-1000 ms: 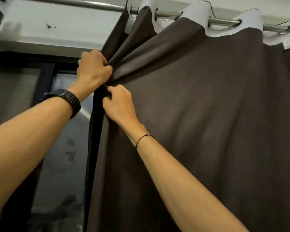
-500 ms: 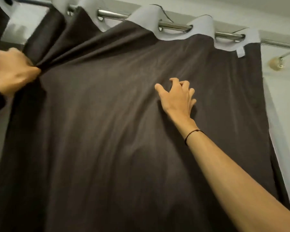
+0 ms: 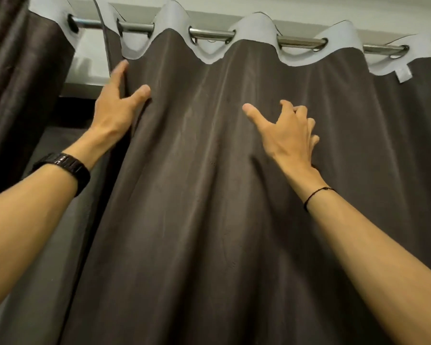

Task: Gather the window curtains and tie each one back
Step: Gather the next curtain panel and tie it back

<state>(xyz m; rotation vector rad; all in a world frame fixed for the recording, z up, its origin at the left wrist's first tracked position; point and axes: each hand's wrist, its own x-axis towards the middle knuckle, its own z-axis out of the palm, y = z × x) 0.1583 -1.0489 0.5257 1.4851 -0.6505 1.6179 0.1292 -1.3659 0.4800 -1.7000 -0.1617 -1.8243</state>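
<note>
Here the curtain [image 3: 209,195], dark brown with a white header band [image 3: 254,26], fills most of the view. It hangs spread in broad waves along the rod [image 3: 209,34], which threads its eyelets. A second curtain [image 3: 15,70] hangs at far left, apart from the first, with a gap of wall and dark window between them. Neither is tied, and no tie-back is in view.

The left hand [image 3: 115,105] lies at the curtain's left edge, just below the header. Its fingers are straight, and the edge runs between forefinger and thumb. The thumb rests on the front of the cloth, and no clench is visible. The right hand [image 3: 289,135] is near the middle of the panel, thumb splayed wide and fingers loosely curled with their tips at the fabric. It holds no visible fold.

The step in hand appears to be gathering: the panel is fully spread and neither hand has it bunched. The next move probably calls for the right hand to catch a fold and draw it toward the left edge. The eyelets would then slide along the rod so the pleats stack, and the bundle could be gripped lower down for tying.

Minor details are a black watch [image 3: 67,168] on the left wrist, a thin cord [image 3: 316,195] on the right, and a white label [image 3: 404,74] under the header at right.
</note>
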